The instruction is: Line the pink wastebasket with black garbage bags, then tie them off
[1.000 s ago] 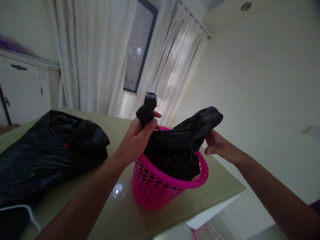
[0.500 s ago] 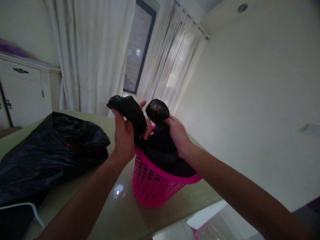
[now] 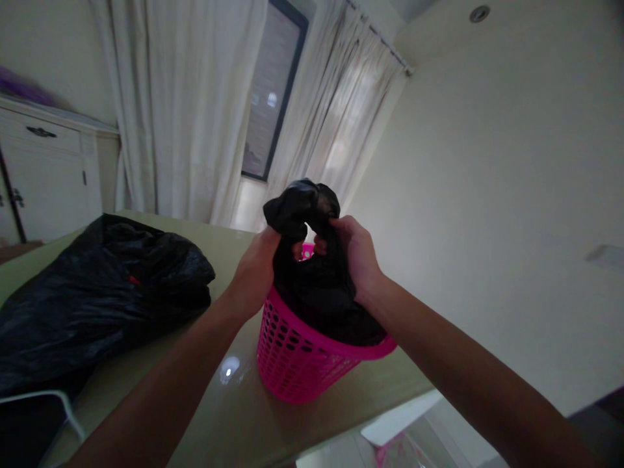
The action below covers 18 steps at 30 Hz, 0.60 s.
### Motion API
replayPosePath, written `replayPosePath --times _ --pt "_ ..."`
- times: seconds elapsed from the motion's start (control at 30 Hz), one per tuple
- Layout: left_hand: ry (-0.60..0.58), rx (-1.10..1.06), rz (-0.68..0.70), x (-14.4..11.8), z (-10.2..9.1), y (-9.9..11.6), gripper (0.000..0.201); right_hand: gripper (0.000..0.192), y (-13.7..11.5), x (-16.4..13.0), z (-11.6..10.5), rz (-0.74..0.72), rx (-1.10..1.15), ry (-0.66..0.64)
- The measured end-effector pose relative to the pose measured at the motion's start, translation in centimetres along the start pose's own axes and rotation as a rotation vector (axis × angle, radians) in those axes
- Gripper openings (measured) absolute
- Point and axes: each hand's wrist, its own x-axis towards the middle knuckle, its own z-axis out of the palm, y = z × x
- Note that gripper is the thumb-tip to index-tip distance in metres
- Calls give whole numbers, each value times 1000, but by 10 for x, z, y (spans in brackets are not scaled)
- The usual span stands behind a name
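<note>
A black plastic garbage bag sits inside a pink perforated basket on the table, its gathered top rising above the rim. My left hand is closed on the left part of that top, its fingers partly hidden behind the plastic. On the other side, my right hand grips the right part. The two bunched ends of the bag meet and cross above a small gap, through which some fingertips and the basket's far rim show.
Another filled black bag with a small red spot lies on the table at left. A dark object with a pale cable is at the lower left. Curtains, a white cabinet and a wall surround the table.
My hands have come closer together. The left bunch of the bag has swung right and now touches the right one, where before they stood apart. The basket has hardly moved.
</note>
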Motion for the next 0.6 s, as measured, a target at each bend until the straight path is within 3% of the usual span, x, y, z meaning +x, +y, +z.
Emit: replayPosePath --times 0.07,0.2,0.27,0.33,0.43,0.53,0.6 --pt "17 -19 43 2 0 -3 38 26 2 -1 1 -73 -10 24" --pt "-59 -45 -16 3 2 1 72 34 7 -3 4 -365 -117 77" --pt "-105 -13 -60 4 1 1 75 37 8 -6 5 -435 -198 56" --pt "-98 24 -62 4 -2 0 58 34 7 -11 5 -429 -286 -12" --pt "40 75 5 5 -4 -4 22 33 3 -21 5 -329 -324 -173" --pt "126 213 76 5 -3 -5 26 42 2 -26 4 -297 -352 -262" --pt "114 316 135 3 -1 -6 22 42 5 -23 3 -319 -371 -218"
